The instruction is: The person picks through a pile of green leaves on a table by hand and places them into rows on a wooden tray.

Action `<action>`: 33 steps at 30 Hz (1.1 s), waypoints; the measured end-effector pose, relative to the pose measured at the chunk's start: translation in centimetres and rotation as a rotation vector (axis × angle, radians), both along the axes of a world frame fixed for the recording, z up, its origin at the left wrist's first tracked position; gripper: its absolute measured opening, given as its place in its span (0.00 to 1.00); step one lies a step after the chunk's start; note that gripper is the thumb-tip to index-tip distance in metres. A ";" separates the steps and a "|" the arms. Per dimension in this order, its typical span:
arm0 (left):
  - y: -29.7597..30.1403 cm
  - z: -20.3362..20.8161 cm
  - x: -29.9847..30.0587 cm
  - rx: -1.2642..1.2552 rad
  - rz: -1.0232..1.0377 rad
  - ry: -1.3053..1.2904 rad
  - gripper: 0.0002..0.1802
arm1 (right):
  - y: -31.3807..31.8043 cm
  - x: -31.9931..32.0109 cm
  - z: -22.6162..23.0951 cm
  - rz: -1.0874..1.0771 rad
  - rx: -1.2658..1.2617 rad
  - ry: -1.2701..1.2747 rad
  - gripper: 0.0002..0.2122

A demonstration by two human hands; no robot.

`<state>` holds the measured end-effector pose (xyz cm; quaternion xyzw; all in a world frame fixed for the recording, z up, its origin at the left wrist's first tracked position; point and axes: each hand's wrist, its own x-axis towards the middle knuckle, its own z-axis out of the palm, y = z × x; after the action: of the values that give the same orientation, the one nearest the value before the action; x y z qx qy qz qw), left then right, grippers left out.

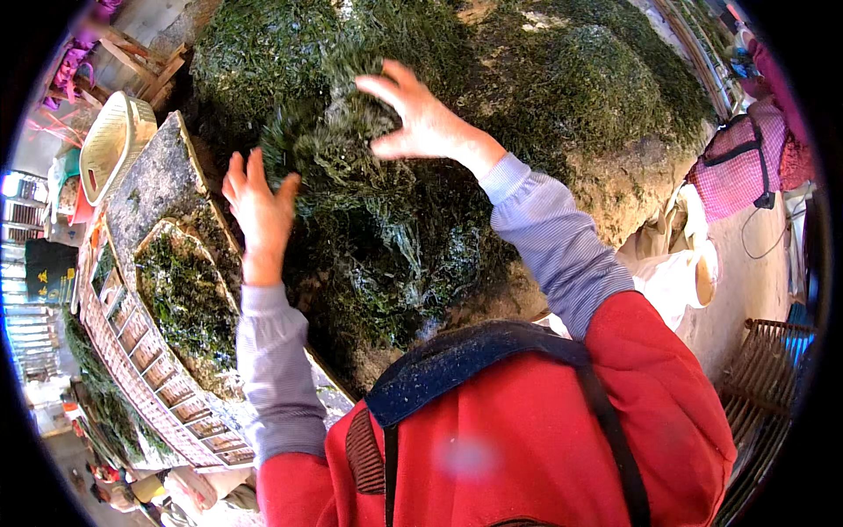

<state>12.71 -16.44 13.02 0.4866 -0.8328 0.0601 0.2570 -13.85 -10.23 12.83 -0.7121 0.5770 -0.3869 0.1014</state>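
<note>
A large heap of dark green, stringy plant shreds (386, 255), seaweed-like in look, fills the middle and far part of the head view. My left hand (259, 206) is raised at the heap's left side, thumb apart from the fingers and nothing visibly gripped. Farther right, my right hand (426, 123) hangs over the heap with fingers spread. Between the two hands a looser clump of shreds (329, 132) looks blurred; whether it touches the heap or is in the air, I cannot tell. Both hands are slightly smeared by motion.
At left lie a board-edged patch of green shreds (180, 290), a ladder-like frame (167, 378) and a pale plastic basket (110, 145). To the right are a pink checked bag (746, 158), a white sack (667, 285) and a slatted rack (764, 378). A dark blue apron (474, 351) covers my front.
</note>
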 end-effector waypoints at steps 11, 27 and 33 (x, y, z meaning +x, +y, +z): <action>9.8 -9.8 -0.5 0.752 -0.427 0.349 0.22 | 8.2 3.1 -11.0 0.060 0.239 -0.173 0.19; -1.1 1.4 -3.3 0.528 -0.154 -0.471 0.41 | 0.1 -10.8 -2.6 -0.113 0.721 0.305 0.37; -0.8 -7.0 -9.1 0.633 -0.175 -0.395 0.49 | 1.2 -1.2 -7.4 -0.108 0.680 0.533 0.37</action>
<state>3.63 -17.20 6.01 0.4479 -0.8821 -0.1295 -0.0672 -15.09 -8.99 5.47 -0.6820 0.7140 0.0180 0.1572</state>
